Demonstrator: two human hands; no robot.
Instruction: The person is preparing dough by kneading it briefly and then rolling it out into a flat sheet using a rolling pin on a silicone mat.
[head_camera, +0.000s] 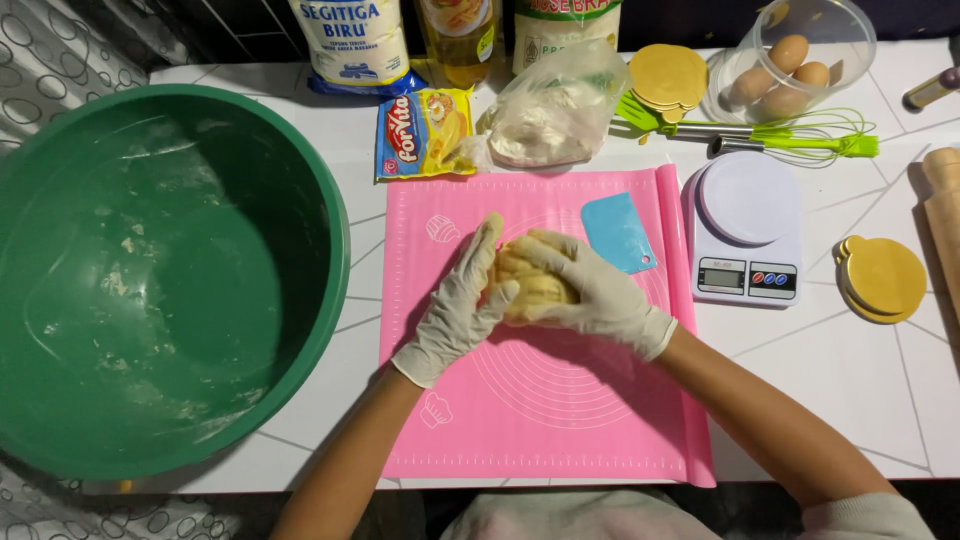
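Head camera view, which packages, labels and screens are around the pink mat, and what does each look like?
Flour bag: back edge, white with blue print.
Oil bottle: beside it, yellow, labelled.
Third bag: right of the bottle, white and green.
Sachet: behind the mat, flat, yellow and red.
Clear bag: right of the sachet, white contents.
Scale: right of the mat, white, small grey screen.

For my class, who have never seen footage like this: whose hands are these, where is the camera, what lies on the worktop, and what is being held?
One camera sits on the person's head, looking down. Both gloved hands, left hand and right hand, cup a lump of yellow dough on a pink baking mat. Beside it lie a blue scraper, a white kitchen scale and a large green bowl. Behind are a tub of eggs, a green whisk and a bag of flour.
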